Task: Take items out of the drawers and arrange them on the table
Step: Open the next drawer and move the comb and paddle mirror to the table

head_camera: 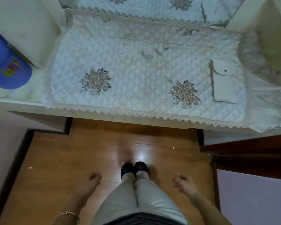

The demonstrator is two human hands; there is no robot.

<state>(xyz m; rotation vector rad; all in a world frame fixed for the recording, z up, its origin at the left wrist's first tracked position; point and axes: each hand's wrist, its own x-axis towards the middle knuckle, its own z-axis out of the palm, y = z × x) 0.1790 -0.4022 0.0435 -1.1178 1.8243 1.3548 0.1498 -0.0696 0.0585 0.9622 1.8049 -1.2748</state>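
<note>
I stand in front of a white dressing table (19, 101) covered by a quilted white cloth (136, 75) with embroidered flowers. A flat white pouch (224, 85) with a round snap flap lies on the cloth's right side. A blue cap (8, 69) with yellow lettering rests at the table's left edge. My left hand (92, 181) hangs low beside my left leg, fingers curled, holding nothing. My right hand (183, 182) hangs beside my right leg, also curled with nothing in it. No drawer front shows from this angle.
A mirror (152, 5) stands behind the table. White cabinet blocks (23, 26) flank the tabletop on both sides. Below is a wooden floor (71, 159) with my dark slippers (134, 168). A dark wooden frame (250, 151) juts in at the right.
</note>
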